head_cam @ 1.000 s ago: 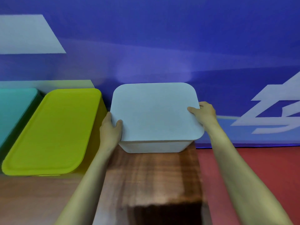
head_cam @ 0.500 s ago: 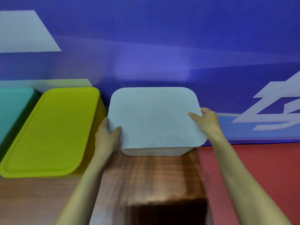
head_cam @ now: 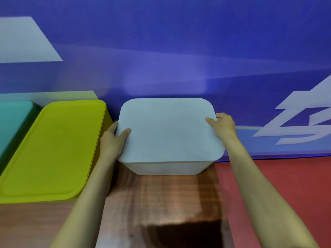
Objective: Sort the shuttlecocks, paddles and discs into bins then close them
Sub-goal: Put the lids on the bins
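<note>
- On the wooden table [head_cam: 161, 197], at its far right end: white bin [head_cam: 168, 168], with the white lid [head_cam: 168, 129] lying on top and covering the whole opening. Contents hidden; cannot tell if the lid is pressed fully home.
- Left hand [head_cam: 112, 140] is at the left edge of the white bin. Thumb lies on top of the lid, fingers run down behind the rim, gripping the lid.
- Right hand [head_cam: 223, 126] is at the right edge of the white bin. Thumb is on the lid top, fingers curled over the edge, also gripping the lid.
- Just left of the white bin: yellow-green bin [head_cam: 53, 149], lid on. The left hand sits in the gap between the two.
- Further left of the white bin, past the yellow-green one: teal bin [head_cam: 12, 119], lid on, cut off by the frame edge.
- Behind the white bin: blue wall [head_cam: 179, 51] with pale shapes.
- Right of the white bin, beyond the table edge: red floor [head_cam: 277, 185].
</note>
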Demonstrator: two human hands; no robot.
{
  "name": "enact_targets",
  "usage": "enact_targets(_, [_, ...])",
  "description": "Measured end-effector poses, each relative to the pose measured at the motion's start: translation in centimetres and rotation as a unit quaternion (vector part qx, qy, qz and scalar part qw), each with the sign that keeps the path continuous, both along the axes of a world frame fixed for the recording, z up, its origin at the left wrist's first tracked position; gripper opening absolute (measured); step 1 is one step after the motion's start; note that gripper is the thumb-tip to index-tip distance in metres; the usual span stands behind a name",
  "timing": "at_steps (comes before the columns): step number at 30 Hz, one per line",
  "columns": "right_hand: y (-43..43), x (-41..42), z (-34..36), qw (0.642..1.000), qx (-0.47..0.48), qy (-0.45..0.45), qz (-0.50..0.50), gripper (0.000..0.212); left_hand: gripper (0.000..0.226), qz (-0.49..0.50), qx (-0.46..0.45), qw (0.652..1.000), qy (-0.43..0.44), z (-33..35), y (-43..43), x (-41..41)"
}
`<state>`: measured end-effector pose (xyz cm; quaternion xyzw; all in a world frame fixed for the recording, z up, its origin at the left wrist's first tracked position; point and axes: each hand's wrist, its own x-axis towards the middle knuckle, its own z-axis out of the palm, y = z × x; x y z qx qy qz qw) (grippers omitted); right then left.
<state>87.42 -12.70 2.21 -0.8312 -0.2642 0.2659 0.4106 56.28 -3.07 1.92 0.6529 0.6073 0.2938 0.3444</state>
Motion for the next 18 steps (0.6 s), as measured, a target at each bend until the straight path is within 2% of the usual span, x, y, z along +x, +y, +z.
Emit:
enact_targets(5, [0.7, -0.4, 0.1, 0.999, 0.031, 0.025, 0.028, 0.034, 0.037, -0.004, -0.041, 0.994, 0.099, -0.2, 2.7, 1.7])
enact_targets(10, [0.7, 0.0, 0.1, 0.996, 0.041, 0.055, 0.062, 0.043, 0.043, 0.018, -0.074, 0.989, 0.125, -0.5, 4.3, 2.7])
enact_targets(13, [0.8, 0.3, 0.1, 0.996, 0.029, 0.065, 0.059, 0.058, 0.042, 0.016, -0.054, 0.990, 0.130, -1.1, 3.5, 2.6])
enact_targets(18, [0.3, 0.3, -0.9, 0.996, 0.029, 0.058, 0.063, 0.058, 0.038, 0.024, 0.024, 0.985, 0.171, -2.4, 2.0, 2.0])
